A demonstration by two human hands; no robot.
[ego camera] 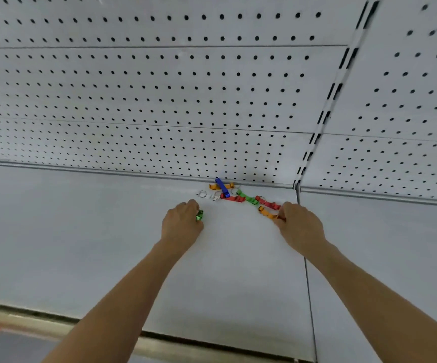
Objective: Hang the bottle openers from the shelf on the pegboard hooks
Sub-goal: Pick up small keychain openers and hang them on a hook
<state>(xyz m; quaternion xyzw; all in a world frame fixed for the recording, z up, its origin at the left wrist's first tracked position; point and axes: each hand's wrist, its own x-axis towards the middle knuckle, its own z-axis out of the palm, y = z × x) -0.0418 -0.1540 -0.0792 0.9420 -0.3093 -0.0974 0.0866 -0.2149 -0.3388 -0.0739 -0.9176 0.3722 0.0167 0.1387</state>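
Note:
Several coloured bottle openers lie in a small heap at the back of the white shelf (pixel 107 231), against the pegboard (pixel 159 100). A blue opener (pixel 222 187) lies across an orange one (pixel 215 186). Red (pixel 234 198), green (pixel 249 199) and another red opener (pixel 268 203) trail to the right. My left hand (pixel 182 224) grips a green opener (pixel 199 215), whose end sticks out past my fingers. My right hand (pixel 300 225) pinches an orange opener (pixel 267 213) at its near end. No hooks show on the pegboard.
A loose key ring (pixel 201 194) lies left of the heap. A slotted upright (pixel 327 106) divides the pegboard from a second panel on the right. A seam (pixel 307 284) splits the shelf. The shelf's front edge (pixel 159 341) runs below my forearms.

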